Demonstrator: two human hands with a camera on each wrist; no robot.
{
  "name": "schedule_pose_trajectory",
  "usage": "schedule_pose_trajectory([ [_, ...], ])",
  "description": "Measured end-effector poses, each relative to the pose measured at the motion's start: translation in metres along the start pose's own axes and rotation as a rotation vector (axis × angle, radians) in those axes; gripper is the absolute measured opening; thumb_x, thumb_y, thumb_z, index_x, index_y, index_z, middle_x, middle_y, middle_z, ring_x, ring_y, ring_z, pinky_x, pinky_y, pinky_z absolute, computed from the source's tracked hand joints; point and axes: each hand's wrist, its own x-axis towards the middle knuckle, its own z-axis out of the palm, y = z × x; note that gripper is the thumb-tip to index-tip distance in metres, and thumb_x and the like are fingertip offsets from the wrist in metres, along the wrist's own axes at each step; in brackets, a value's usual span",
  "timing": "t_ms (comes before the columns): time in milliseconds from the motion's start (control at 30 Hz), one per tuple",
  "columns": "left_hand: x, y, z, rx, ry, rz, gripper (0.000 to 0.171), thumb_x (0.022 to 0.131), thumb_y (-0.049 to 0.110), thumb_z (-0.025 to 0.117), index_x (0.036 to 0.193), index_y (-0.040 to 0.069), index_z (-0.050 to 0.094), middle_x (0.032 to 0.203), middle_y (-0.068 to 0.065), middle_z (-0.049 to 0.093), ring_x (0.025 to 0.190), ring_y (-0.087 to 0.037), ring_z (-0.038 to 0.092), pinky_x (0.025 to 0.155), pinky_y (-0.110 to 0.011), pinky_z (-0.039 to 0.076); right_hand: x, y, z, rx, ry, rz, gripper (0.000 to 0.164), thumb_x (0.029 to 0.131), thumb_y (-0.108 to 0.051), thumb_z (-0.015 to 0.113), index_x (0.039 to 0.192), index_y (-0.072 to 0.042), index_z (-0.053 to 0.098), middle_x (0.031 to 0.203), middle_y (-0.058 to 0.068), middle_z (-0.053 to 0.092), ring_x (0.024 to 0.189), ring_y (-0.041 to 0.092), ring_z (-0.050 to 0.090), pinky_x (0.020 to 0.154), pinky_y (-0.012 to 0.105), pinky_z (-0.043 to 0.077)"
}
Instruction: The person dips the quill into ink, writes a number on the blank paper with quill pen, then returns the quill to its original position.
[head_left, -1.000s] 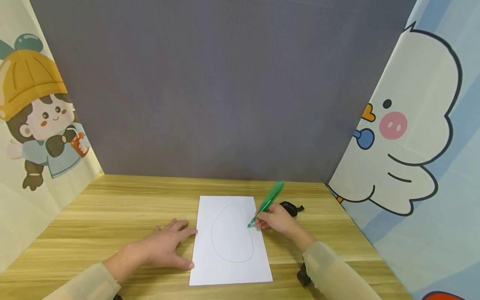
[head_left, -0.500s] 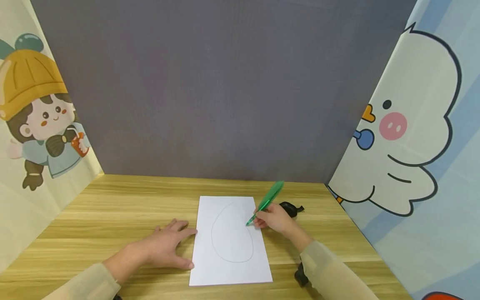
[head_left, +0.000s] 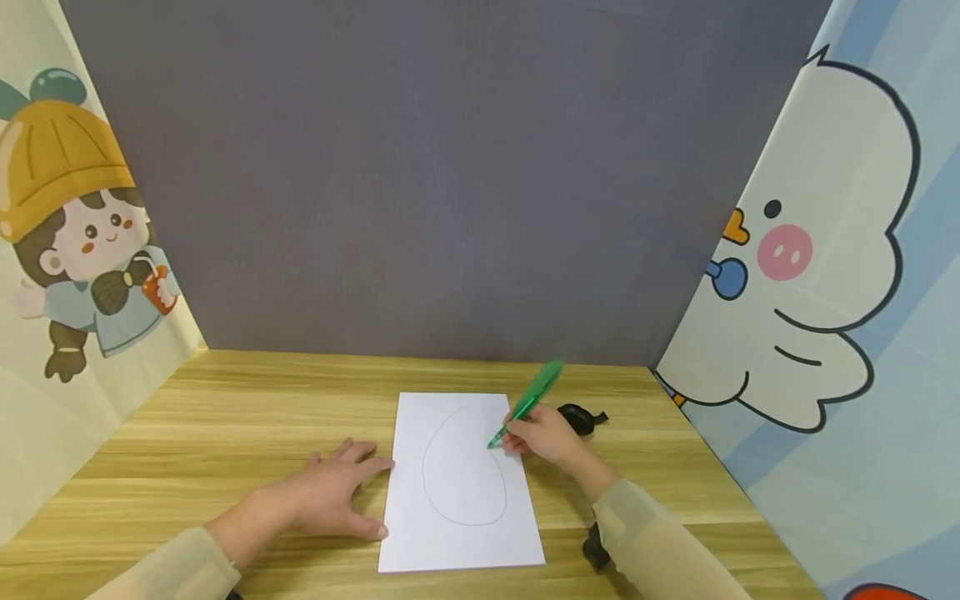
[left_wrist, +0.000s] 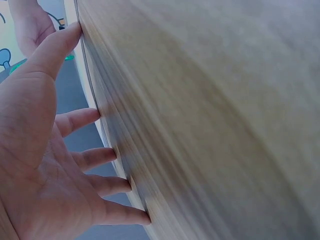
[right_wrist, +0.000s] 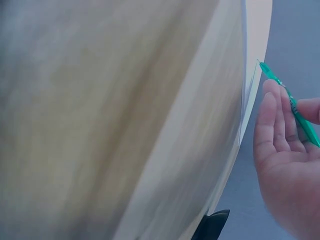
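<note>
A white sheet of paper lies on the wooden table, bearing a thin egg-shaped pencil-like outline that is unclosed at its upper right. My right hand pinches a green feather-shaped pen between thumb and fingers, its tip at the upper end of the line's right side. In the right wrist view the pen runs across the fingers, tip toward the paper. My left hand lies spread at the sheet's left edge, thumb and index fingertips on its border. In the left wrist view its fingers reach down to the table.
A small black object with a short strap lies just behind my right hand. The wooden table ends at a dark grey panel at the back. Printed cartoon curtains flank both sides.
The right hand and green pen have moved slightly left and up over the paper, and the drawn line has grown a little at its upper right end. The left hand has stayed still.
</note>
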Motion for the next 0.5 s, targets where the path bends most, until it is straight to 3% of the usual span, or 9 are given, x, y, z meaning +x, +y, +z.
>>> schedule_pose_trajectory([
  [500,0.0003,-0.0011,0.0008,0.007,0.007,0.003,0.098,0.080,0.063,0.091,0.159,0.015,0.056,0.168,-0.030,0.042,0.156,-0.067,0.031,0.109,-0.098,0.020,0.0061,-0.0067,0.0079,-0.013,0.002,-0.015,0.022,0.108,-0.015,0.064,0.112,0.003,0.076,0.098,0.014,0.081,0.086,0.020,0.078,0.082,0.038,0.068],
])
